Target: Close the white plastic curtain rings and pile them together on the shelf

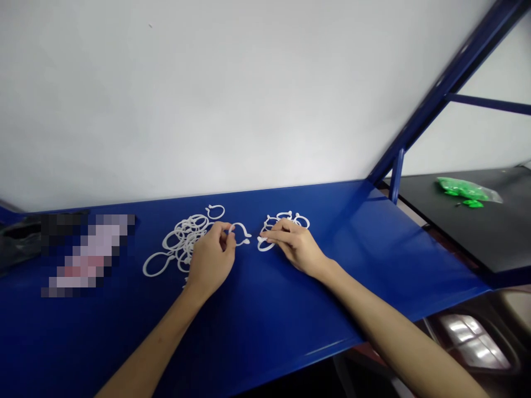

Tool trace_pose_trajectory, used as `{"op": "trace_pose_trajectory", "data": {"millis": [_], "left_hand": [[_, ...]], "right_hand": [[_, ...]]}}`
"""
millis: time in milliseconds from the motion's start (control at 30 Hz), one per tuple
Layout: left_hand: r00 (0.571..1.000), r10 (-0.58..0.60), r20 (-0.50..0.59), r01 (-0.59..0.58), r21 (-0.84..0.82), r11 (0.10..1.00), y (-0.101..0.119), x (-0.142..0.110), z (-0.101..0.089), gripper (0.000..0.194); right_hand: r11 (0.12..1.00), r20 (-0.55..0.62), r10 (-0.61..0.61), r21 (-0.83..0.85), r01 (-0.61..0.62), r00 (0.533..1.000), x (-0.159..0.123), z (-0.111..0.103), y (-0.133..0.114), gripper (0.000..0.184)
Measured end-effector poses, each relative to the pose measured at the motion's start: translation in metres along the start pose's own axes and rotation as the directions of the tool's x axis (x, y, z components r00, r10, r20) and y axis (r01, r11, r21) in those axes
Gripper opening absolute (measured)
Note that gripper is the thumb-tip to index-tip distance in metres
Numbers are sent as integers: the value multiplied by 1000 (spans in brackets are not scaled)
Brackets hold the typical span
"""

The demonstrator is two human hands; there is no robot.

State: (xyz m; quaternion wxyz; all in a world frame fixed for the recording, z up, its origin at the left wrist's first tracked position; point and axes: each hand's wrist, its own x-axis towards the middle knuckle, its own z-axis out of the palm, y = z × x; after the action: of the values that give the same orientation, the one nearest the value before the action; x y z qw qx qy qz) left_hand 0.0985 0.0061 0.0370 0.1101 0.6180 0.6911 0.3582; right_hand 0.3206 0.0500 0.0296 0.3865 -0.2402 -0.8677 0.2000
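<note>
My left hand (pixel 211 257) is closed in a pinch on a white plastic curtain ring (pixel 239 225). Its gap is open and faces right, with small rounded ends apart. Under and left of that hand lies a tangled pile of similar white rings (pixel 166 236), partly hidden by the fingers. My right hand (pixel 299 244) pinches another white ring (pixel 265 248) close to the surface. Several more rings (pixel 306 221) lie in a smaller group just behind the right fingers, which cover some of them. A short gap separates the two hands.
All this lies on a blue metal shelf (pixel 274 326) against a white wall (pixel 249 99). At the left are a blurred-out packet (pixel 89 251) and a black bag (pixel 20 237). A blue post (pixel 435 99) rises at right; beyond it, a green-filled bag (pixel 464 189) rests on a black surface.
</note>
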Motion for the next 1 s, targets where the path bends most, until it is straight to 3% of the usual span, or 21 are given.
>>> {"op": "trace_pose_trajectory", "data": {"millis": [67, 133, 233, 300, 467, 633, 700, 867, 1000], "left_hand": [[999, -19, -31, 20, 29, 999, 0, 1, -3, 21], [1000, 15, -2, -15, 74, 997, -2, 1, -5, 23], [982, 137, 129, -164, 230, 959, -5, -2, -6, 22], [963, 186, 195, -243, 331, 912, -5, -5, -4, 22], [948, 254, 193, -306, 319, 897, 2, -11, -6, 24], [844, 329, 424, -399, 86, 913, 6, -12, -10, 15], [829, 349, 437, -412, 54, 909, 3, -13, -7, 11], [843, 384, 375, -424, 25, 906, 3, -13, -3, 6], [908, 291, 301, -270, -111, 957, 18, -11, -14, 17]], "right_hand": [[1000, -27, 13, -26, -13, 1000, 1, -3, 1, 28], [991, -131, 93, -85, -104, 987, 2, -7, 2, 24], [937, -331, 262, -139, -322, 907, 6, -13, 6, 17], [905, -375, 315, -158, -395, 872, 8, -16, 10, 10], [882, -326, 331, -226, -413, 885, 8, -15, 19, 9], [857, -268, 295, -350, -378, 917, 7, -5, 26, 13], [858, -270, 277, -363, -364, 922, 7, -4, 25, 17], [901, -273, 222, -310, -304, 936, 9, -9, 6, 17], [971, -122, 188, -126, -203, 974, 8, -9, -15, 19]]}}
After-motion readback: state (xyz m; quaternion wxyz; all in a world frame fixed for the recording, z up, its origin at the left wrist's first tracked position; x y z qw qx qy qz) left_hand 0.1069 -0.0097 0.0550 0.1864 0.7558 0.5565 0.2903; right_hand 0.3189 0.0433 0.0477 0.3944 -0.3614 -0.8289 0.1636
